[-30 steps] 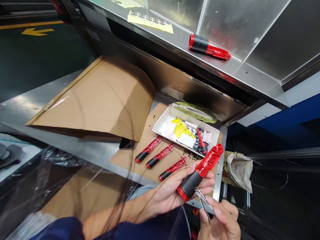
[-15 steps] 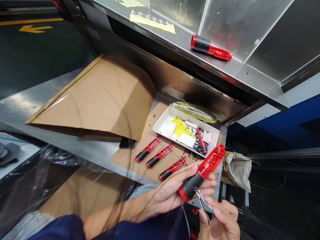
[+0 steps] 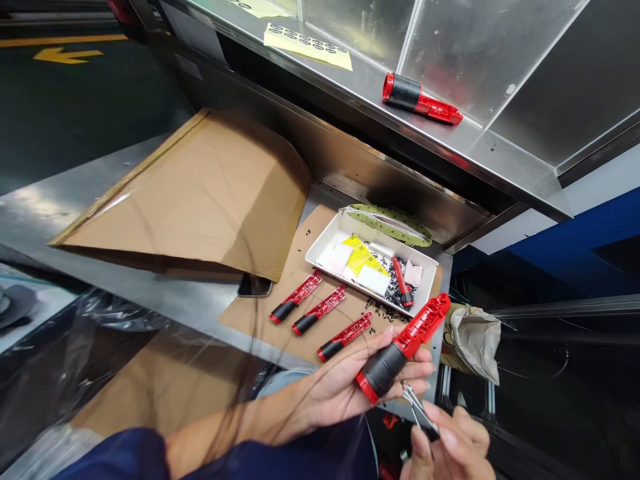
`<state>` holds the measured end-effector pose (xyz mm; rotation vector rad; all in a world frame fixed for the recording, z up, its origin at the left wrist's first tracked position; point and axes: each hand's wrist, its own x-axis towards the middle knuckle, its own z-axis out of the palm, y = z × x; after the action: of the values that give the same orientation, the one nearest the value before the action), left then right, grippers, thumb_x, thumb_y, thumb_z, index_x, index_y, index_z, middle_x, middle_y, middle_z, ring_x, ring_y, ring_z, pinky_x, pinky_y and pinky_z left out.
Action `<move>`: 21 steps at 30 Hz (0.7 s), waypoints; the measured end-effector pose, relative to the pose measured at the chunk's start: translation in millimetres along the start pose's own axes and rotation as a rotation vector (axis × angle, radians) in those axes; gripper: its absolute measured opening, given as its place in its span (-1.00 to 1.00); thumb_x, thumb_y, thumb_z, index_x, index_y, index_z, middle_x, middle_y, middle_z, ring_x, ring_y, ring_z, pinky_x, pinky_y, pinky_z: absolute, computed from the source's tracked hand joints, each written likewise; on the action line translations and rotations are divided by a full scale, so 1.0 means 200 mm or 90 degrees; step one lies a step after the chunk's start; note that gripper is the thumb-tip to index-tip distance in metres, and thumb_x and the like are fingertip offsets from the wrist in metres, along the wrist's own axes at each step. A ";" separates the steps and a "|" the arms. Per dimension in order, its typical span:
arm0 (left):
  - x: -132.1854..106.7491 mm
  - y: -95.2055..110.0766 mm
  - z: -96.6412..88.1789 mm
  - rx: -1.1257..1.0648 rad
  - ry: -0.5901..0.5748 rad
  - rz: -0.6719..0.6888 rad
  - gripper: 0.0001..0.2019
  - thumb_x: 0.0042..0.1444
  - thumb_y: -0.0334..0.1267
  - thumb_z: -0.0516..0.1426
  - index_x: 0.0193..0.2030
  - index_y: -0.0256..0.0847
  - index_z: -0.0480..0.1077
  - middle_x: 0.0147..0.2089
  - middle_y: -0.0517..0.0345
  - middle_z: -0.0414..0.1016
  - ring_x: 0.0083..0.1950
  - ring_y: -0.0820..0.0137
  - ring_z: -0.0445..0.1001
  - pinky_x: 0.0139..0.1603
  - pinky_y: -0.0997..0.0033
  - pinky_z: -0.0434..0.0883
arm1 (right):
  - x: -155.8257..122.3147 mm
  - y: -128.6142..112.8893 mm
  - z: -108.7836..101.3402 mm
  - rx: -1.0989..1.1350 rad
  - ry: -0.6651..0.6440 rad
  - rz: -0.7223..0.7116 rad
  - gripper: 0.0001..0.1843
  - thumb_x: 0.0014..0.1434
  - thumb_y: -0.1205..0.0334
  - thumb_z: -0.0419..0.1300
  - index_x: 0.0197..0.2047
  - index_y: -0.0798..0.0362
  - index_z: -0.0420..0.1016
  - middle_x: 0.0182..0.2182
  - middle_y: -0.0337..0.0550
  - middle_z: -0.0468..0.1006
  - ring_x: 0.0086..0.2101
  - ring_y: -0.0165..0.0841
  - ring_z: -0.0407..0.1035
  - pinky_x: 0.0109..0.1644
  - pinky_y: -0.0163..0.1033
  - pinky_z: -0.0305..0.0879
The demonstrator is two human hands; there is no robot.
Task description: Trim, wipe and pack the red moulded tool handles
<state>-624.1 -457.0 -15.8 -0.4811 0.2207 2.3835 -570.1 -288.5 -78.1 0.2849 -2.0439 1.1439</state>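
Observation:
My left hand (image 3: 345, 383) cradles a red and black tool housing (image 3: 403, 347), fingers wrapped round its black end, the red end pointing up and right. My right hand (image 3: 453, 447) pinches metal tweezers (image 3: 417, 407), whose tips sit just below the housing's black end. Three red and black half shells (image 3: 320, 311) lie in a row on brown cardboard (image 3: 260, 313) beyond my hands. A white tray (image 3: 327, 240) behind them holds yellow and white slips, small black screws and one red part.
A large folded cardboard sheet (image 3: 200, 193) leans over the steel bench (image 3: 65, 207) on the left. Another red and black housing (image 3: 420, 100) lies on the upper steel shelf beside a yellow label sheet (image 3: 307, 45). A phone (image 3: 255, 287) peeks from under the cardboard. Crumpled paper (image 3: 475, 337) hangs at the right.
My right hand has drawn the tweezers down and to the right, a little away from the housing's black end. The left hand and housing have barely shifted.

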 end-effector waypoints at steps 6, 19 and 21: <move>0.00 0.00 0.00 -0.002 0.013 -0.014 -0.59 0.39 -0.15 0.05 -0.10 -0.49 0.60 -0.11 -0.13 0.68 -0.05 0.29 0.62 0.21 0.26 0.41 | 0.05 -0.04 0.06 -0.004 -0.021 -0.041 -0.77 0.13 0.17 0.37 -0.19 -0.13 0.41 -0.42 -0.25 0.66 -0.37 -0.19 0.34 -0.13 -0.04 0.20; 0.00 -0.01 -0.01 0.047 0.012 0.009 -0.59 0.39 -0.12 0.03 -0.09 -0.40 0.61 -0.08 -0.09 0.68 0.03 0.25 0.61 0.18 0.30 0.42 | 0.05 -0.05 0.06 -0.014 -0.036 -0.064 -0.78 0.12 0.22 0.40 -0.26 -0.11 0.41 -0.42 -0.28 0.67 -0.39 -0.22 0.33 -0.15 -0.07 0.20; 0.00 -0.01 0.00 0.068 0.005 0.010 -0.58 0.40 -0.13 0.02 -0.10 -0.38 0.62 -0.07 -0.06 0.68 0.06 0.24 0.60 0.19 0.31 0.40 | 0.03 -0.03 0.05 -0.019 -0.013 -0.050 -0.78 0.11 0.20 0.40 -0.28 -0.13 0.40 -0.43 -0.28 0.66 -0.40 -0.21 0.33 -0.15 -0.05 0.19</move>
<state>-622.6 -455.1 -16.3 -0.4410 0.3544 2.3717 -575.0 -298.8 -72.8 0.3601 -2.0467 1.0653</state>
